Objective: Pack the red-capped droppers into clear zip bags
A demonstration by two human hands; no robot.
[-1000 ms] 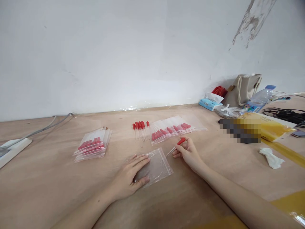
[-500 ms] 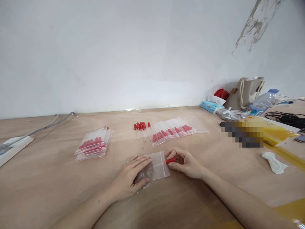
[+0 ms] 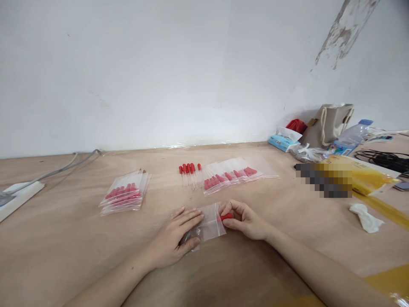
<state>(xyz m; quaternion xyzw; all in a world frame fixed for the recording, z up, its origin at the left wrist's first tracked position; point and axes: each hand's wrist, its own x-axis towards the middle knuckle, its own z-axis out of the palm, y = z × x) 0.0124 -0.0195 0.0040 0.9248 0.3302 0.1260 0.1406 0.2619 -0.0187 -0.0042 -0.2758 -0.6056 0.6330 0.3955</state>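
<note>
A small clear zip bag point(image 3: 211, 224) lies flat on the wooden table before me. My left hand point(image 3: 177, 238) rests over its left part, fingers spread and flat, pressing it down. At the bag's right end, my right hand point(image 3: 244, 221) pinches the red rubber bulb of a dropper point(image 3: 226, 216) between thumb and fingertips. The bulb lies at the bag's mouth; I cannot clearly see the tube. Further back are several loose glass droppers point(image 3: 188, 169) with red bulbs. Beside them lies a fanned row of bags with droppers point(image 3: 230, 175).
On the left stand stacked bags with droppers point(image 3: 123, 194) and a white power strip point(image 3: 25, 197) with a cable. To the right are a blue tissue pack point(image 3: 281, 143), a plastic bottle point(image 3: 354, 136), a yellow package point(image 3: 364, 175) and a crumpled tissue point(image 3: 367, 217). A white wall closes the back.
My right hand has shifted slightly left, bringing the red bulb closer against the bag's mouth. My left hand stays flat on the bag.
</note>
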